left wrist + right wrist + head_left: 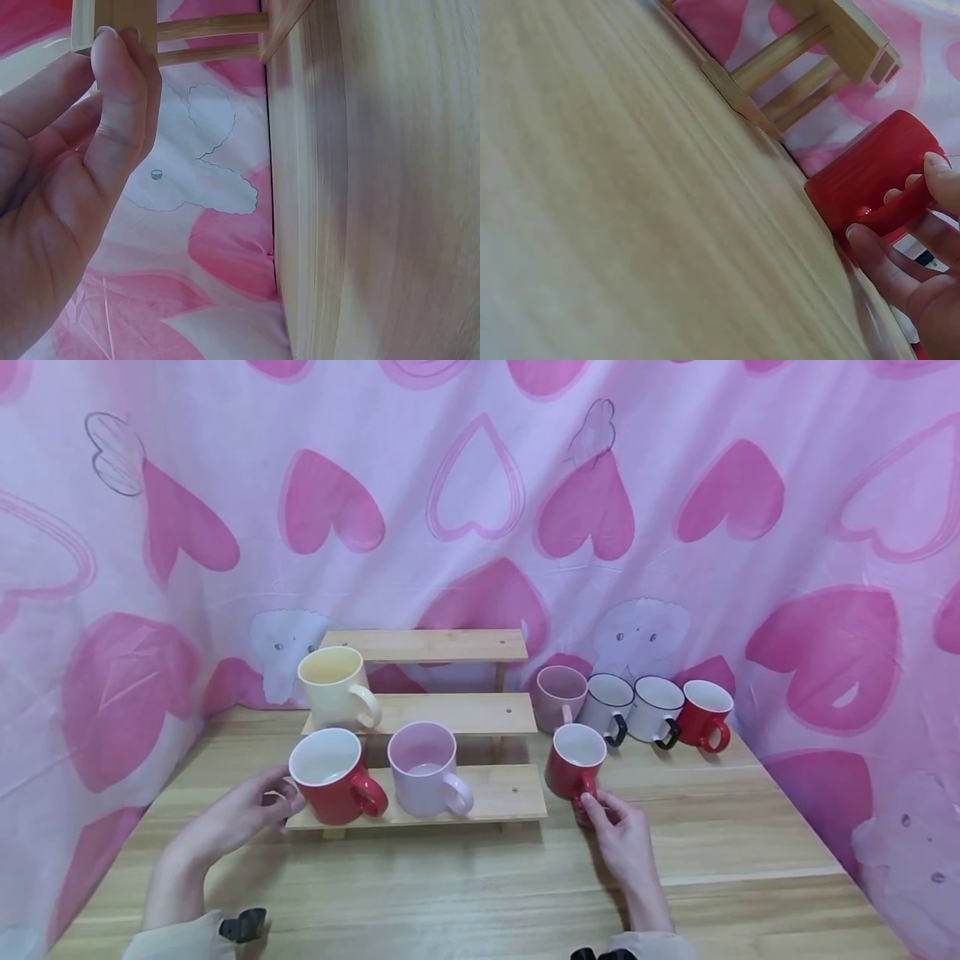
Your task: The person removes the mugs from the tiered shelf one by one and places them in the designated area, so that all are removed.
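Observation:
My right hand (622, 839) pinches the handle of a red mug (567, 770) with a white inside. The mug stands at the right of a three-step wooden rack (491, 793); in the right wrist view the red mug (877, 176) has its base close to the tabletop. My left hand (243, 810) grips the left end of the rack's lowest shelf with curled fingers, beside another red mug (330, 793). A lilac mug (422, 777) sits next to that one, handle to the right. On the middle shelf stands a cream mug (330, 685).
Behind the right hand stand a pink mug (560, 693), two white mugs (606, 706) with black handles, and a red mug (697, 718) in a row. The rack's top shelf (427, 646) is bare. A pink heart-print cloth (480, 460) hangs behind the wooden table (420, 893).

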The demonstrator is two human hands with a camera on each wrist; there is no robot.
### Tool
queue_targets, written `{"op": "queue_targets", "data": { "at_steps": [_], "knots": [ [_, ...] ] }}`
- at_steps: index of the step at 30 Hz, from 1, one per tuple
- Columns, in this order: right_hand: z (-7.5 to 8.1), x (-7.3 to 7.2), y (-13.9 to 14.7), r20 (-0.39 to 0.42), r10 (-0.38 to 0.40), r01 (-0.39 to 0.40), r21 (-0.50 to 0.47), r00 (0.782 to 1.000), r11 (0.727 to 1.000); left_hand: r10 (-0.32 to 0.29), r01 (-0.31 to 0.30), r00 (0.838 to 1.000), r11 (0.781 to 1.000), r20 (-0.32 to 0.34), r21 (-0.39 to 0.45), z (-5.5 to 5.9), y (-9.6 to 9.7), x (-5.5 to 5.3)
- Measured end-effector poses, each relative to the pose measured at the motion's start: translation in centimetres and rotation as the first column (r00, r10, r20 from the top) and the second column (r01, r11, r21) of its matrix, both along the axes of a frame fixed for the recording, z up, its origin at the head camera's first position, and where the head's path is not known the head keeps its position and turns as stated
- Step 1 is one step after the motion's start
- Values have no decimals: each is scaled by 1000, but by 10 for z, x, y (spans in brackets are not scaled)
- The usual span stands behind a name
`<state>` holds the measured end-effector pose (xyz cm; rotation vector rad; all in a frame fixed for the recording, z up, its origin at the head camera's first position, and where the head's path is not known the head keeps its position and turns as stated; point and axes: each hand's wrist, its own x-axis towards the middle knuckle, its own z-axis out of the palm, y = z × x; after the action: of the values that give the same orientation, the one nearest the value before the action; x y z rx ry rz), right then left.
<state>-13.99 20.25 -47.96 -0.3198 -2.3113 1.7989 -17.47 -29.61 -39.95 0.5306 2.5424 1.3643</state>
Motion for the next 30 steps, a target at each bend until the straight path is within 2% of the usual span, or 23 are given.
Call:
{"op": "queue_targets", "data": {
  "at_steps": [4, 11, 14, 16, 20, 24, 28, 30],
  "knots": [
    [-1, -2, 1, -2, 4, -4, -33, 1000, 999, 17, -18, 999, 1000, 27, 13, 0, 0, 0],
    [-2, -4, 2, 24, 40, -35, -194, 999, 980, 28, -29, 999, 999, 33, 20, 0, 2, 1],
    [-1, -4, 2, 19, 58, -52, -212, 998, 976, 32, -32, 999, 999, 32, 18, 0, 2, 1],
    [1, -3, 2, 23, 70, -65, -183, 997, 981, 37, -37, 999, 999, 32, 17, 0, 1, 1],
    [7, -2, 4, 70, 88, -85, -52, 994, 995, 39, -39, 998, 999, 39, 24, 0, 0, 1],
    [16, 2, 12, 131, 94, -103, 59, 987, 993, 29, -30, 999, 999, 33, 30, 0, -1, 2],
    [28, 9, 22, 118, 76, -91, 126, 990, 988, 11, -11, 1000, 1000, 16, 25, 0, -1, 1],
    [36, 12, 26, 86, 72, -86, 165, 994, 983, 10, -10, 1000, 1000, 16, 28, 0, 0, 0]
  ]
}}
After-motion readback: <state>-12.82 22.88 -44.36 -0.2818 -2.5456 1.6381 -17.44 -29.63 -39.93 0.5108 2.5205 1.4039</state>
